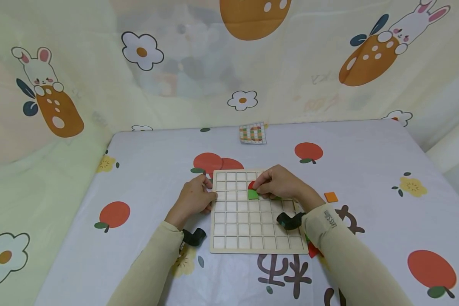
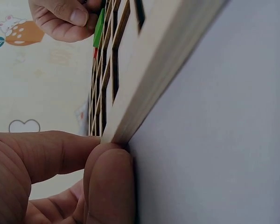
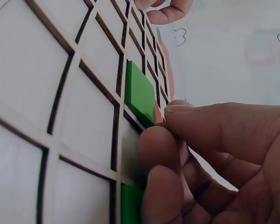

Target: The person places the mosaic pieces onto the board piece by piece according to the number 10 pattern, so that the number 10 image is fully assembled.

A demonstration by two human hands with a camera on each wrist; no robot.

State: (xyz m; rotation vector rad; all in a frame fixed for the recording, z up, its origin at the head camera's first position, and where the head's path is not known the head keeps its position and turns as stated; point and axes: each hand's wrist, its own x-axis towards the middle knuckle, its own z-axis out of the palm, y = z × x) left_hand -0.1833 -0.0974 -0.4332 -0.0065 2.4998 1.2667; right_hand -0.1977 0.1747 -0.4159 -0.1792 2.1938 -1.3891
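A square wooden grid board (image 1: pixel 237 230) lies on the table. My left hand (image 1: pixel 194 197) grips its left edge; in the left wrist view the thumb (image 2: pixel 111 186) and a finger meet at the board's edge (image 2: pixel 144 79). My right hand (image 1: pixel 280 183) is over the upper part of the board, pinching a small red tile (image 1: pixel 251 185) with its fingertips. A green square tile (image 1: pixel 253 194) sits just below the red one. Another green tile (image 3: pixel 130 205) is partly hidden by the right fingers.
An orange tile (image 1: pixel 331 197) lies right of the board. Red (image 1: pixel 312 250) and green pieces show partly under the right sleeve. A small sheet with a coloured grid pattern (image 1: pixel 253 134) lies at the table's back. A patterned cloth (image 1: pixel 183 85) hangs behind.
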